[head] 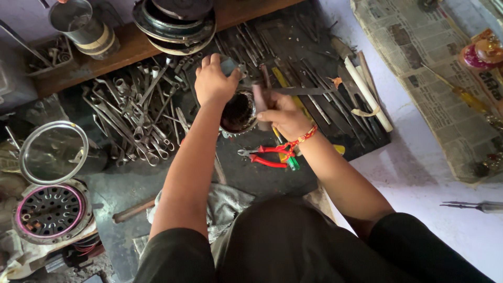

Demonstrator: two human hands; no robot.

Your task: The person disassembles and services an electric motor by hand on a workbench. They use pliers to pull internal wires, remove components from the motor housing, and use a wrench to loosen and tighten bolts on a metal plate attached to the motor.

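Currently we steady the round metal housing (238, 112) on the dark mat (262, 173), left hand (214, 81) closed over its rim; right hand (280, 112) grips a flat file (301, 90) laid across it. Work looks underway, unfinished; red pliers (264, 155) lie untouched nearby.

Dim, soft daylight; brighter right of red-handled pliers (264, 155), newspaper (435, 78) washed out; hands motion-blurred; frame corners darker, slightly stretched.

A round, dark, rusty metal housing (238, 112) stands upright on the black mat, a flat blurred tool (293, 90) across its rim.
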